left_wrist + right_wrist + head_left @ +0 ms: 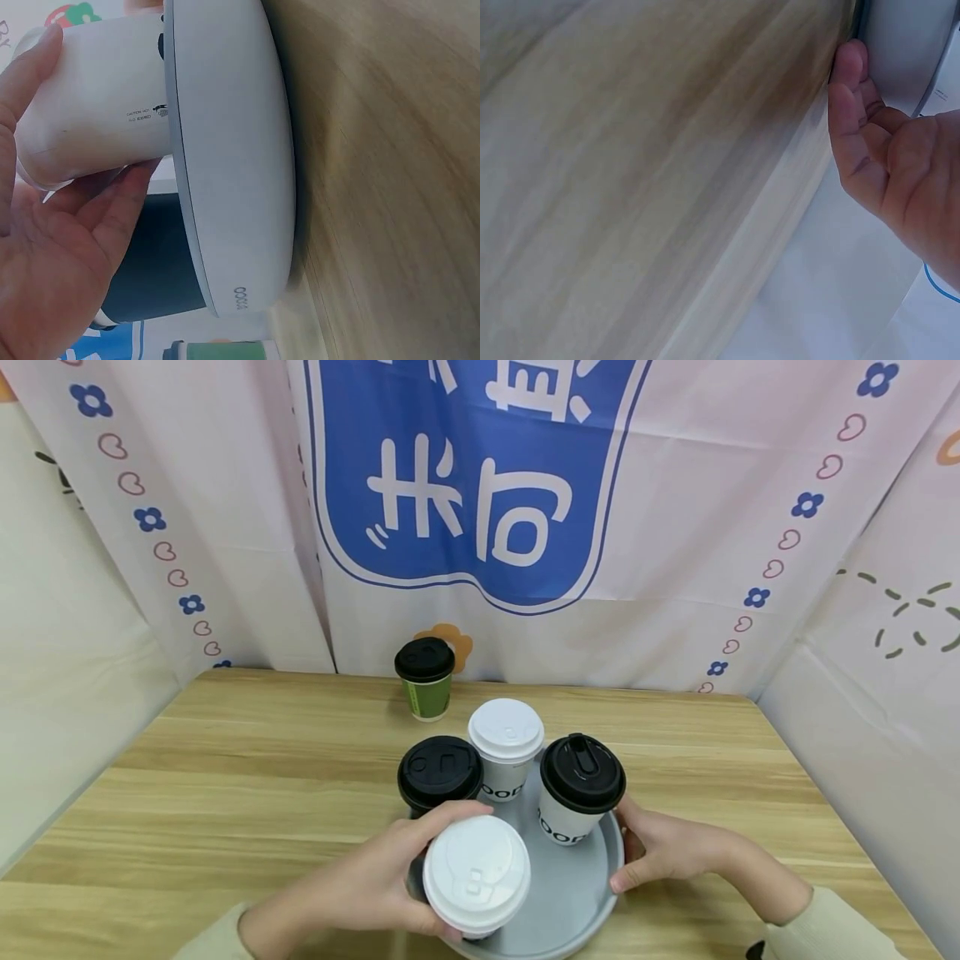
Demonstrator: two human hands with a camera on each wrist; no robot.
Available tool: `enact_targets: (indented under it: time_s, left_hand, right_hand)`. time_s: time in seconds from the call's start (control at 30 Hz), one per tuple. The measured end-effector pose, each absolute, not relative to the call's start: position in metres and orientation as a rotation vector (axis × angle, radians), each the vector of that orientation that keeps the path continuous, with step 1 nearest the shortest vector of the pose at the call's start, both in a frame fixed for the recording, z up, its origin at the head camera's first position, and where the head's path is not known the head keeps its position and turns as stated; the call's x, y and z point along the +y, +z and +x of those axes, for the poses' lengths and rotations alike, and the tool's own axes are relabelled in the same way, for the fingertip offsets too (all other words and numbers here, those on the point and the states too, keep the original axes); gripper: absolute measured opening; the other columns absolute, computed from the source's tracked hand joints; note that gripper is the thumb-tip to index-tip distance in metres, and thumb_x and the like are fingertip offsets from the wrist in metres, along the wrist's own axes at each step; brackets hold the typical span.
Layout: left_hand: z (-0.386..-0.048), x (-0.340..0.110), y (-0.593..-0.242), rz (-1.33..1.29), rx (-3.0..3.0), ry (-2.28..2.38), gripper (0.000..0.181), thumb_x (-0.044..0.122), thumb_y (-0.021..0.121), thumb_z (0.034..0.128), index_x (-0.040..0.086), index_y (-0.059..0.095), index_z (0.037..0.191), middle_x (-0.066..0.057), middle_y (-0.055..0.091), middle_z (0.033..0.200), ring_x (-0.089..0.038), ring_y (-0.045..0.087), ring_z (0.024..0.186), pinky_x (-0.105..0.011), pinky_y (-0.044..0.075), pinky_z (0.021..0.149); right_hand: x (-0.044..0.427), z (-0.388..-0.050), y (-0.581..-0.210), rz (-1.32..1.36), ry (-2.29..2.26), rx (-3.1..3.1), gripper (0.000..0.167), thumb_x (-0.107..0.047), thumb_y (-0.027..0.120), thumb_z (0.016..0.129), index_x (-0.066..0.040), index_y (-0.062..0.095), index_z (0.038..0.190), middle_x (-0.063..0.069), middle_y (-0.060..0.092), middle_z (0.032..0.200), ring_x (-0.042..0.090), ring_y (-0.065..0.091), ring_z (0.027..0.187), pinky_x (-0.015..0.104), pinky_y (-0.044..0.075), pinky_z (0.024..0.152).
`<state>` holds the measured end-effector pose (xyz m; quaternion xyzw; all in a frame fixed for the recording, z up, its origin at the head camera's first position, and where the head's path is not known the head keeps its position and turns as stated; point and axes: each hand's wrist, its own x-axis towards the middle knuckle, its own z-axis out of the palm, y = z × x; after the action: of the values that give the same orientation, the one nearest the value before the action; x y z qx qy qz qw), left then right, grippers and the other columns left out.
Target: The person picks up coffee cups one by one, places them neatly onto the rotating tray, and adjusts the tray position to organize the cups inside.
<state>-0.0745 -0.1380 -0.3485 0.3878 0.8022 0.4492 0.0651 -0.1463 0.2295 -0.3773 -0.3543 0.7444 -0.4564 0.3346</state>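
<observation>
My left hand [375, 872] grips a paper cup with a white lid [477, 872], thumb and fingers around its sides. In the left wrist view, this white cup [105, 97] stands at the near part of a round grey tray [562, 893]. My right hand [667, 847] holds the tray's right edge, thumb at the rim and fingers curled against the side [904, 52]. Also on the tray are a black-lidded dark cup [440, 772], a second white-lidded cup [506, 735] at the back, and a black-lidded white cup [581, 781] close to my right hand.
A small green cup with a black lid [427, 681] stands behind the tray, near the back edge of the wooden table [225, 793]. Printed cloth [675, 527] hangs behind the table, with pale walls at both sides.
</observation>
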Motion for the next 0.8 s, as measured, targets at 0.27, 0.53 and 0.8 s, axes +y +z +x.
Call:
enact_targets:
  time_s: [0.27,0.53,0.8]
  left_hand:
    - [-0.077,-0.144,-0.351,1.266,2.391,1.346,0.1,0.033,0.09,0.072,0.024,0.031,0.152,0.007,0.058,0.139,-0.011,0.056,0.125,-0.029,0.044,0.109]
    - [-0.076,-0.156,-0.346,1.237,2.29,1.341,0.097,0.025,0.086,0.0769,0.019,0.028,0.154,0.002,0.05,0.147,-0.011,0.053,0.128,-0.027,0.05,0.102]
    - [-0.067,-0.189,-0.331,1.168,2.202,1.249,0.093,0.023,0.079,0.0854,0.022,0.021,0.158,0.004,0.035,0.159,-0.016,0.048,0.137,-0.034,0.047,0.107]
  right_hand:
    - [0.23,-0.146,-0.377,-0.949,-1.198,1.941,0.11,-0.015,0.075,0.087,0.005,-0.013,0.15,0.039,0.032,0.138,0.019,0.066,0.108,0.031,0.058,0.09]
    - [0.23,-0.146,-0.378,-0.929,-1.216,1.922,0.11,-0.015,0.075,0.088,0.005,-0.013,0.15,0.04,0.031,0.139,0.02,0.066,0.109,0.032,0.058,0.091]
    - [0.231,-0.147,-0.379,-0.923,-1.212,1.934,0.113,-0.016,0.076,0.087,0.004,-0.014,0.151,0.041,0.027,0.142,0.02,0.065,0.11,0.031,0.058,0.091]
